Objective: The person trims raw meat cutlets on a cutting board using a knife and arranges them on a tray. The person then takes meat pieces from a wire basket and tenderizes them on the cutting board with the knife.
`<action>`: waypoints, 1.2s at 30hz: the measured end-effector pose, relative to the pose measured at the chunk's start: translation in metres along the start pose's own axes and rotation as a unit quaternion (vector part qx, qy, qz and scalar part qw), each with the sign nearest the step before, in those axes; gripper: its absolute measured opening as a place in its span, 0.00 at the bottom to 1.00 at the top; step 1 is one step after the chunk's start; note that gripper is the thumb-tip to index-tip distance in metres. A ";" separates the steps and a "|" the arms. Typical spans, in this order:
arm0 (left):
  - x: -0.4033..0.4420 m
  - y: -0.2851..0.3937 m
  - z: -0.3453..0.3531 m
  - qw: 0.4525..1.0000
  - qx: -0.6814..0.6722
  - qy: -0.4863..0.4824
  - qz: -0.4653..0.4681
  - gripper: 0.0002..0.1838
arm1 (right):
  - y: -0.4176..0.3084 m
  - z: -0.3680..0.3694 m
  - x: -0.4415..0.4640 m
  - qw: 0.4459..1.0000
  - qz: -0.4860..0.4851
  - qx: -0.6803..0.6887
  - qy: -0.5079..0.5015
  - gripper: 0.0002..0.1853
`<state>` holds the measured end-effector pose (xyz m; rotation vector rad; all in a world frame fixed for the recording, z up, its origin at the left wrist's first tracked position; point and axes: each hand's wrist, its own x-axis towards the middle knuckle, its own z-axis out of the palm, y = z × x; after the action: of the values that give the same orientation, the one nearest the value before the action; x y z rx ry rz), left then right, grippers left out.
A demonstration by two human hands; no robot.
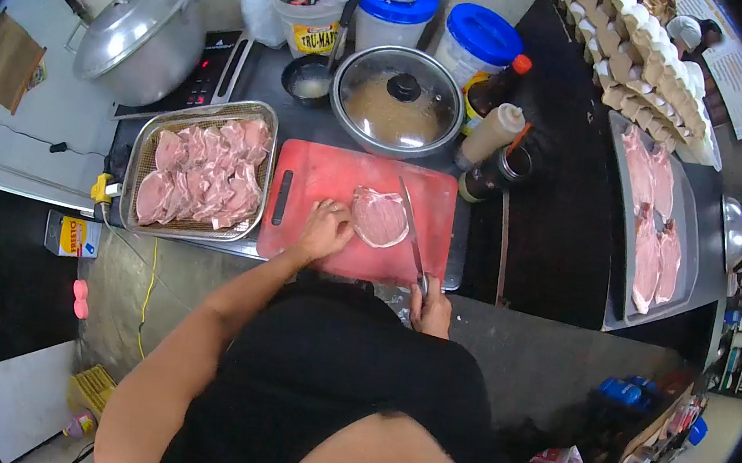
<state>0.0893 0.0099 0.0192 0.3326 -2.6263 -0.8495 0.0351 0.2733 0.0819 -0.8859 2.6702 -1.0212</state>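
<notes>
A slice of raw pork [380, 218] lies flat on the red cutting board [333, 165]. At its left edge is my left hand [327, 229], fingers curled together with the tips against the meat. My right hand [431, 310] is closed round the handle of a knife [412, 229] at the board's lower right corner. The blade points away from me and runs along the right edge of the slice, its tip near the far end of the meat.
Left of the board stands a wire-lined tray [133, 170] of pork slices. Behind are a glass-lidded pan [350, 92], a small black pan [292, 76] and sauce bottles [494, 136]. A large pot [149, 46] is at far left. At right, a meat tray [689, 213] sits near stacked egg cartons [624, 55].
</notes>
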 end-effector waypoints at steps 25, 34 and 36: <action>0.054 0.032 0.003 0.943 0.086 -0.147 -0.285 0.16 | 0.034 -0.008 -0.007 0.996 0.066 -0.053 -0.021 0.14; 0.052 0.022 0.028 0.913 -0.237 -0.116 -0.311 0.12 | 0.034 0.018 0.049 0.963 -0.055 -0.254 0.076 0.39; 0.049 0.046 0.015 0.866 -0.361 -0.110 -0.328 0.10 | -0.009 0.000 0.060 0.972 -0.131 -0.173 0.090 0.37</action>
<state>0.0340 0.0377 0.0483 0.9723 -2.1328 -2.1006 -0.0093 0.2339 0.0917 -1.3005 3.0016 -0.7160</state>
